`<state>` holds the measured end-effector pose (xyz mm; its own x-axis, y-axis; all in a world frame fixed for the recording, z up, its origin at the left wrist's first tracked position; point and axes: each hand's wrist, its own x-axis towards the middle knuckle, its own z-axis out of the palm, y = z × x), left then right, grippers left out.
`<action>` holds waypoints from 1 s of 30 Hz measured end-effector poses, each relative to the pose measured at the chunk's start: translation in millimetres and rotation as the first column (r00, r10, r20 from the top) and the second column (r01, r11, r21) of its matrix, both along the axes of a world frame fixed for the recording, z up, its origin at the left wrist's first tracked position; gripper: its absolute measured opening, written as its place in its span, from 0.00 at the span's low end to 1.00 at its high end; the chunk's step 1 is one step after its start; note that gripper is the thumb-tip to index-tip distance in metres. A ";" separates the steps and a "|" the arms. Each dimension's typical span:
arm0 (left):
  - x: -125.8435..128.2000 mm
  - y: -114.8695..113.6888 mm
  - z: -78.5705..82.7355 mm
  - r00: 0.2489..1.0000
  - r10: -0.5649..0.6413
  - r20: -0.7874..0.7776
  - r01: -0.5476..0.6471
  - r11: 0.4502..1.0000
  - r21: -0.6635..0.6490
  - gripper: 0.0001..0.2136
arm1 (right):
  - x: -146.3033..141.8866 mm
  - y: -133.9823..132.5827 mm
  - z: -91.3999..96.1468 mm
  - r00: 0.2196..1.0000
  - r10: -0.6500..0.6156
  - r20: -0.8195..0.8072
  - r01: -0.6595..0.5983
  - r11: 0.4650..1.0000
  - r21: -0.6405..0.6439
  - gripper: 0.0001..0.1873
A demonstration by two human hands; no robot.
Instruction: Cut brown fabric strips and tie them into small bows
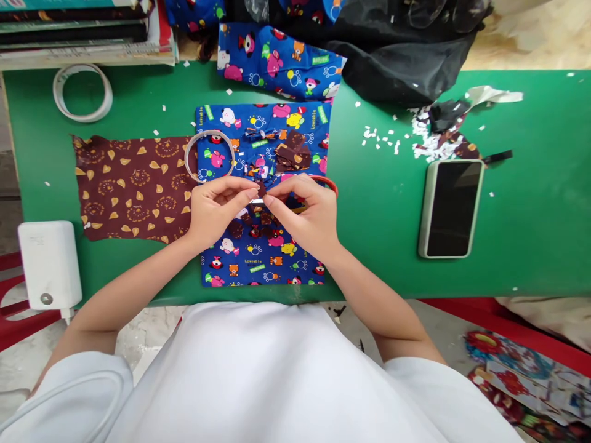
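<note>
My left hand [216, 208] and my right hand [308, 212] meet fingertip to fingertip, both pinching a small brown fabric piece [261, 187] with a white strip at its lower edge. Beneath them lies a blue cartoon-print cloth [263, 275]. Brown fabric scraps [293, 152] and thin blue cut pieces are scattered on that cloth. A red loop [327, 183], perhaps a scissors handle, shows behind my right hand; the rest is hidden. One tape roll [210, 156] rests across the blue cloth and a brown patterned cloth [133, 189] to its left.
Another tape roll [83, 92] and a white power bank [50, 264] are on the left of the green table [530, 234]. A phone [452, 209] lies at right, below white paper bits [427, 138]. Folded blue fabric [279, 61] and a black bag [397, 67] line the back.
</note>
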<state>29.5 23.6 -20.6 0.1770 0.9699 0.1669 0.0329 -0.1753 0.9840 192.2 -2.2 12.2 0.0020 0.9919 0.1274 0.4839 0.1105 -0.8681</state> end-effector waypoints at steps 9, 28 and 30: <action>1.5 -1.8 13.5 0.997 -0.019 0.070 0.030 0.987 -0.159 0.02 | -1.6 -0.6 -10.6 0.992 0.019 -0.123 -0.011 0.998 0.064 0.02; 3.1 -2.9 11.4 0.999 0.001 0.052 0.005 0.993 -0.115 0.04 | -8.3 -2.0 -12.6 0.991 -0.042 -0.124 0.052 0.996 0.073 0.03; 3.0 -2.6 11.6 0.999 0.007 0.052 -0.001 0.993 -0.114 0.04 | -8.0 -1.9 -12.0 0.992 -0.040 -0.121 0.048 0.996 0.070 0.04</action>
